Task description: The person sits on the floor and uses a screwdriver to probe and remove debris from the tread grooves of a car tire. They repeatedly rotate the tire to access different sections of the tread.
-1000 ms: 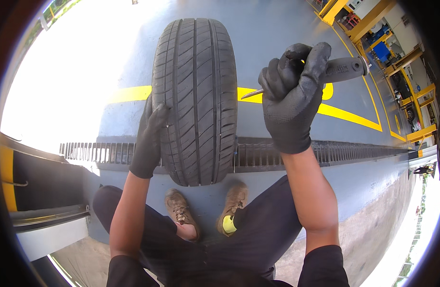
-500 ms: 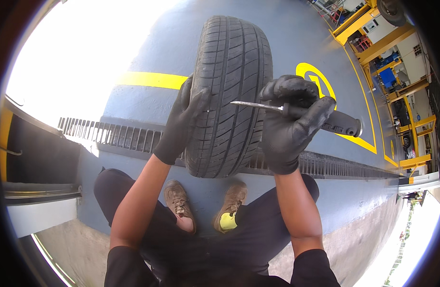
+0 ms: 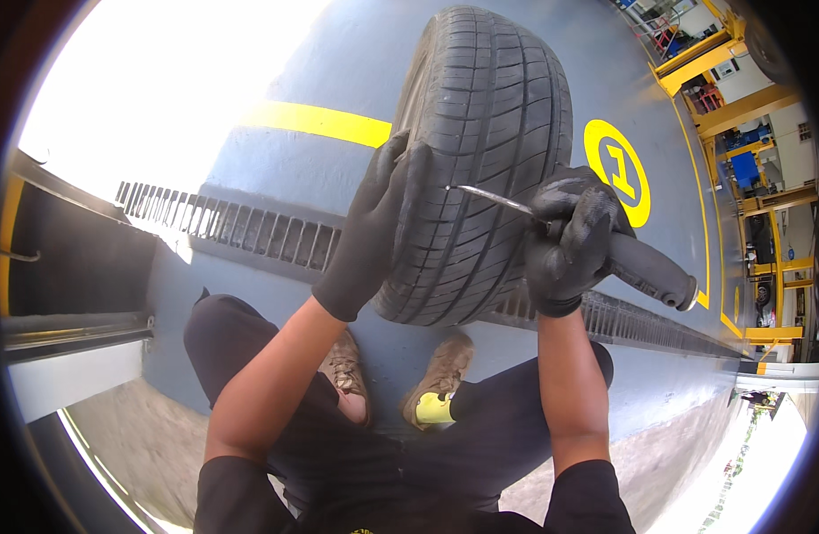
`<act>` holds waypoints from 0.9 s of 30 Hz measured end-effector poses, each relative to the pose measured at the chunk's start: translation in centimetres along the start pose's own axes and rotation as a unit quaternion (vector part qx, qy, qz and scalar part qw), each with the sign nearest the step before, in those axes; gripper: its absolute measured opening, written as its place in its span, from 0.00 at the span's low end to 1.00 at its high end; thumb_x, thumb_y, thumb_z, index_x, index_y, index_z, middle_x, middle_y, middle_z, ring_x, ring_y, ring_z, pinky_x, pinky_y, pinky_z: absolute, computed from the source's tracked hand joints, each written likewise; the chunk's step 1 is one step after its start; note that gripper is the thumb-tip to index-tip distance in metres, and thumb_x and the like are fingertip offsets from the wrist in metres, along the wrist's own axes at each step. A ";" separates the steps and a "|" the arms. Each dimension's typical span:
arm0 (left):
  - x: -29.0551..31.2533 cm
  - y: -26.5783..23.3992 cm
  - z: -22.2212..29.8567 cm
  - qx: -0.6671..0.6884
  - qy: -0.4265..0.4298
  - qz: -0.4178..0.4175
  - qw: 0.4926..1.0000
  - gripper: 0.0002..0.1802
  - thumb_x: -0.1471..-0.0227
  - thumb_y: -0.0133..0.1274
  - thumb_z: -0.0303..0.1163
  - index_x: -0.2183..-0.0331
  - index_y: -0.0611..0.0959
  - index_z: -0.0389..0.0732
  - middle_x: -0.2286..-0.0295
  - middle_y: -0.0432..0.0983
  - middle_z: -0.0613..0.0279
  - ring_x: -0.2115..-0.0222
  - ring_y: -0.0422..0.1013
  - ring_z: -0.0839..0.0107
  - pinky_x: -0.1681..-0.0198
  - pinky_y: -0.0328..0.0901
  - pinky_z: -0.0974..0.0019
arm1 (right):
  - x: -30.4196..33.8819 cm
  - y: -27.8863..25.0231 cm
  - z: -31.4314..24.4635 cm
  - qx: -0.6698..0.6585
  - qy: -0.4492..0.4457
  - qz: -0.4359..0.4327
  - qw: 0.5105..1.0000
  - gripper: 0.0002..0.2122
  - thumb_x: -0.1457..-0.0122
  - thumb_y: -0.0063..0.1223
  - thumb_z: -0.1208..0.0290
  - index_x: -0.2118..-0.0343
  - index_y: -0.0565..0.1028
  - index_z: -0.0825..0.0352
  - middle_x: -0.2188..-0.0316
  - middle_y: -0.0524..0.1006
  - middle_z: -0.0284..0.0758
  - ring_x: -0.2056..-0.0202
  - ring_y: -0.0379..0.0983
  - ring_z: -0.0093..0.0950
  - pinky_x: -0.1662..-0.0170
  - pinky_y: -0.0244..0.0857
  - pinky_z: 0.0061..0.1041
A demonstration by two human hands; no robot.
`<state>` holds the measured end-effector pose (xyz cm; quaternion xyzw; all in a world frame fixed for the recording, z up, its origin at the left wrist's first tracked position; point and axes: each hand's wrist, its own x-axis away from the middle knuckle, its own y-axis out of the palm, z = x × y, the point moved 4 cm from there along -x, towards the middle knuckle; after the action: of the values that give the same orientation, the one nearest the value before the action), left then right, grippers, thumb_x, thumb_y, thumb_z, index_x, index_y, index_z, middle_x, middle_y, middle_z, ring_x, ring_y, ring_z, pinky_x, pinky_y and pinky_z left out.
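A black tyre stands upright between my knees, its tread facing me and leaning slightly right at the top. My gloved left hand grips its left shoulder, the fingers along the sidewall and the thumb by the tread edge. In my gloved right hand is a screwdriver-like tool with a thin pointed metal shaft and a thick black handle. Its tip points left across the tread, close beside a small pale spot in the rubber. I cannot tell whether the tip touches the tread.
Behind the tyre, a dark floor grate crosses the blue-grey floor. Yellow markings are painted on that floor. My brown shoes are just below the tyre. Yellow steel frames stand along the far right.
The tyre has shifted right and tilted, with my left hand moving along on it. My right hand has turned the tool, and its tip now lies nearer the pale spot.
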<state>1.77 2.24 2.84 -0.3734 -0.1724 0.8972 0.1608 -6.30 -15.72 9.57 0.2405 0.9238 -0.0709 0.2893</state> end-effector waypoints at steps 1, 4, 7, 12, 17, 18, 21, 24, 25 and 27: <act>0.0 0.4 -0.5 -0.003 0.000 0.004 1.000 0.28 0.36 0.44 0.28 0.36 0.61 0.41 0.37 0.54 0.45 0.37 0.54 0.49 0.34 0.54 0.56 | 0.1 -0.1 0.1 0.031 -0.016 0.001 0.999 0.10 0.34 0.49 0.67 0.69 0.74 0.70 0.74 0.75 0.35 0.74 0.69 0.22 0.70 0.66 0.23; 0.2 0.8 -1.2 0.138 -0.068 0.013 0.988 0.35 0.38 0.50 0.35 0.36 0.58 0.36 0.37 0.53 0.44 0.37 0.56 0.50 0.35 0.56 0.57 | 0.0 -0.1 0.0 0.122 -0.068 0.003 0.990 0.13 0.33 0.46 0.63 0.72 0.73 0.67 0.75 0.73 0.33 0.76 0.65 0.21 0.70 0.63 0.22; -0.4 1.7 -1.0 0.366 -0.265 -0.026 0.892 0.48 0.45 0.58 0.44 0.35 0.52 0.31 0.37 0.51 0.40 0.38 0.57 0.50 0.37 0.58 0.57 | 0.0 -0.6 -0.5 0.166 -0.074 -0.007 0.983 0.14 0.34 0.46 0.63 0.73 0.72 0.67 0.74 0.74 0.35 0.76 0.65 0.22 0.70 0.62 0.24; -1.0 1.8 -0.9 0.301 -0.219 -0.062 0.926 0.63 0.55 0.66 0.50 0.35 0.47 0.29 0.39 0.51 0.33 0.39 0.59 0.48 0.39 0.60 0.54 | -1.4 1.8 -3.8 0.199 -0.089 -0.040 0.975 0.13 0.37 0.48 0.64 0.73 0.72 0.70 0.74 0.76 0.39 0.75 0.70 0.25 0.69 0.65 0.25; -1.5 1.4 0.1 0.362 -0.249 -0.046 0.897 0.61 0.56 0.66 0.45 0.35 0.48 0.27 0.41 0.56 0.33 0.40 0.60 0.49 0.39 0.60 0.54 | -1.1 0.3 -3.3 0.105 0.004 -0.099 0.989 0.12 0.42 0.59 0.69 0.58 0.76 0.69 0.61 0.77 0.37 0.60 0.74 0.26 0.56 0.70 0.28; -1.3 1.5 0.0 0.362 -0.249 -0.039 0.897 0.61 0.56 0.66 0.45 0.35 0.48 0.27 0.42 0.57 0.33 0.40 0.61 0.49 0.39 0.60 0.54 | -1.3 0.6 -3.3 0.070 0.023 -0.115 0.991 0.14 0.43 0.61 0.70 0.55 0.77 0.69 0.58 0.77 0.37 0.58 0.75 0.26 0.54 0.70 0.28; -1.0 2.0 -0.1 0.362 -0.242 -0.013 0.900 0.60 0.56 0.66 0.44 0.36 0.48 0.26 0.43 0.58 0.33 0.41 0.62 0.49 0.39 0.60 0.55 | -2.9 1.4 -3.5 0.017 -0.005 -0.176 0.984 0.14 0.43 0.63 0.73 0.55 0.76 0.70 0.61 0.78 0.37 0.60 0.76 0.25 0.56 0.72 0.27; -1.1 2.1 0.4 0.357 -0.226 0.019 0.906 0.60 0.56 0.66 0.43 0.36 0.48 0.25 0.43 0.58 0.33 0.41 0.62 0.51 0.40 0.61 0.55 | -3.0 0.6 -3.4 -0.002 0.027 -0.192 0.981 0.14 0.42 0.62 0.74 0.55 0.76 0.71 0.62 0.79 0.38 0.63 0.77 0.24 0.59 0.73 0.23; -0.9 2.3 0.5 0.355 -0.226 0.028 0.907 0.59 0.56 0.66 0.43 0.36 0.48 0.25 0.43 0.59 0.33 0.41 0.62 0.51 0.40 0.61 0.55 | -2.5 0.5 -3.6 -0.038 0.085 -0.158 0.983 0.13 0.42 0.62 0.74 0.55 0.75 0.72 0.63 0.79 0.38 0.65 0.77 0.23 0.60 0.74 0.22; -0.9 2.7 1.2 0.373 -0.228 0.038 0.898 0.59 0.56 0.66 0.42 0.36 0.48 0.25 0.43 0.59 0.33 0.41 0.62 0.52 0.40 0.61 0.55 | -2.5 0.5 -4.1 -0.052 0.152 -0.122 0.979 0.13 0.41 0.61 0.75 0.55 0.75 0.73 0.63 0.80 0.39 0.66 0.78 0.23 0.61 0.74 0.20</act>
<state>1.05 -0.83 3.07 -0.0771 0.1573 0.9618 0.2104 -6.35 -15.22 14.36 0.1182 0.9820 -0.0200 0.1463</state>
